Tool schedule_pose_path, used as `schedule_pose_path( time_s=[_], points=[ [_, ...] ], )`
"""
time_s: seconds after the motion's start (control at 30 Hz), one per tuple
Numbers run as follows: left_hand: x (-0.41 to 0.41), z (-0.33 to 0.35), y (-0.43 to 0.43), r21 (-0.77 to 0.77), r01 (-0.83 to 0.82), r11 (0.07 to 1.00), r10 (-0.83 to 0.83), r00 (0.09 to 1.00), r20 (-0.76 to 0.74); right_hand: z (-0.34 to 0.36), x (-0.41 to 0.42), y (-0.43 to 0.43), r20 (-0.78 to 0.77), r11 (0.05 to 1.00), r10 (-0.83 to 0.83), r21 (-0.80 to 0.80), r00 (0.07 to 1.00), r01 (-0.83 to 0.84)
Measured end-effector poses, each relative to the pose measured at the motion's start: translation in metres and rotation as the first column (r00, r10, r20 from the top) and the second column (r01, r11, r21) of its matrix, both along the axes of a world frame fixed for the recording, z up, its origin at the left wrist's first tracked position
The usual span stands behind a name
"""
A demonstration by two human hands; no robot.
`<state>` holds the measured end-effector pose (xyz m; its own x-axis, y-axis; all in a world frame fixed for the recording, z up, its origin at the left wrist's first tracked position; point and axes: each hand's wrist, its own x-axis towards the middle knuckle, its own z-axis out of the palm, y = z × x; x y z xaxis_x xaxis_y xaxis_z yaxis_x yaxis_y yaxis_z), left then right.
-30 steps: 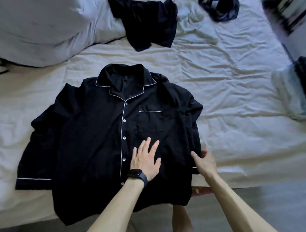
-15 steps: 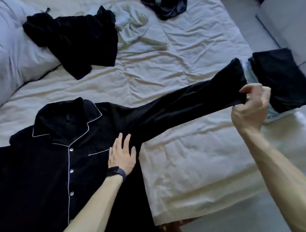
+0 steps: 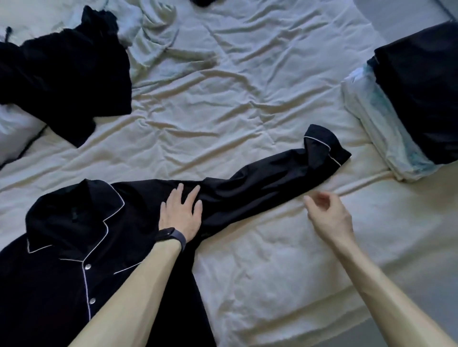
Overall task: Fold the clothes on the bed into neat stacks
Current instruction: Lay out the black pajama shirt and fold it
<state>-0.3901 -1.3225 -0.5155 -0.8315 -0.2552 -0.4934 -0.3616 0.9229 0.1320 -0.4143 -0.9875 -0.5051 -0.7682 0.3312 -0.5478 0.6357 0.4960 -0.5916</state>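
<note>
Sleeve (image 3: 272, 178) is down on the bed (image 3: 247, 99) now instead of stretched up in the air, and the right hand (image 3: 329, 215) has let go of the cuff. It hovers just near the sleeve, a bit blurred, fingers loosely curled round nothing. Left hand (image 3: 181, 213) lies flat, fingers spread, pressing the black pajama shirt (image 3: 62, 284) where sleeve meets body. Shirt sits at the near left, its left side and hem cut off by the frame. Far left, a crumpled black garment (image 3: 67, 74) also runs out of view. On the right, a folded black piece (image 3: 421, 86) tops a pale folded pile (image 3: 376, 128), partly cropped. Something dark (image 3: 202, 2) at the far edge, can't tell what.
</note>
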Motion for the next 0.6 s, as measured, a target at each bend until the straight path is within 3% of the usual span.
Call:
schedule_pose_path(
  time_s=[0.17, 0.2, 0.3, 0.37, 0.47, 0.6],
  points=[
    [-0.057, 0.002, 0.013, -0.066, 0.274, 0.960, -0.273, 0.962, 0.019, -0.011, -0.052, -0.022, 0.199, 0.901, -0.269, -0.293, 0.942, 0.320],
    [-0.064, 0.003, 0.013, -0.058, 0.255, 0.965, -0.255, 0.967, 0.005, -0.013, -0.063, -0.023, 0.190, 0.869, -0.330, -0.320, 0.925, 0.376],
    [-0.080, 0.007, 0.002, 0.055, -0.037, 0.998, 0.043, 0.993, -0.111, -0.011, -0.085, -0.013, 0.002, 0.827, -0.471, -0.348, 0.882, 0.442],
    [-0.081, 0.007, -0.006, 0.049, -0.047, 0.998, 0.051, 0.995, -0.088, -0.008, -0.084, -0.004, -0.087, 0.837, -0.486, -0.332, 0.870, 0.435],
    [-0.088, 0.008, 0.005, 0.091, 0.023, 0.996, -0.030, 0.997, 0.071, -0.014, -0.069, 0.004, 0.017, 0.855, -0.453, -0.274, 0.891, 0.440],
    [-0.117, 0.004, 0.059, 0.240, 0.068, 0.969, -0.085, 0.994, 0.065, -0.024, -0.058, 0.012, 0.155, 0.755, -0.480, -0.428, 0.863, 0.497]
  ],
)
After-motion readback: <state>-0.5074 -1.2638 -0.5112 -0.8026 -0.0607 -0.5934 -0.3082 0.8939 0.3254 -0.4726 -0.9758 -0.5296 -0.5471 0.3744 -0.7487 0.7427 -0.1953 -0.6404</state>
